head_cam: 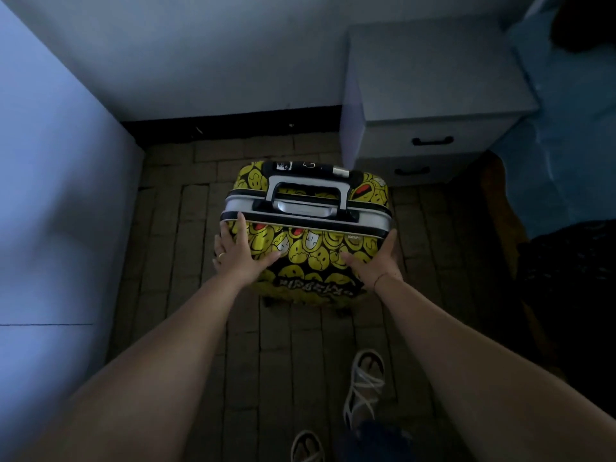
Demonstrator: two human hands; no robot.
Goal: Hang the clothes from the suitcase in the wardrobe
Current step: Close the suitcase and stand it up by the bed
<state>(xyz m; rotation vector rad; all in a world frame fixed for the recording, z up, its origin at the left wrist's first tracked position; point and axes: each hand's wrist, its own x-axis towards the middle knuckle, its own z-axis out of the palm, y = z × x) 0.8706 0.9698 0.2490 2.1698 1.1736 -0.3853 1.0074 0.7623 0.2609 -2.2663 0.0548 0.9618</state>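
Observation:
A closed yellow-and-black suitcase (pixel 306 241) printed with smiley faces stands upright on the brick floor, its silver frame and top handle (pixel 305 198) facing me. My left hand (pixel 238 253) lies flat against its left corner, fingers straight, thumb spread across the front shell. My right hand (pixel 376 258) presses the right corner with straight fingers, thumb on the front. The suitcase is held between both palms. No clothes are visible. The wardrobe cannot be identified; a pale panel (pixel 56 201) rises at the left.
A white bedside cabinet (pixel 433 105) with two black-handled drawers stands just behind and right of the suitcase. A bed with blue bedding (pixel 566 138) fills the right side. A white wall runs along the back. My sandalled feet (pixel 363 385) stand on the brick floor below.

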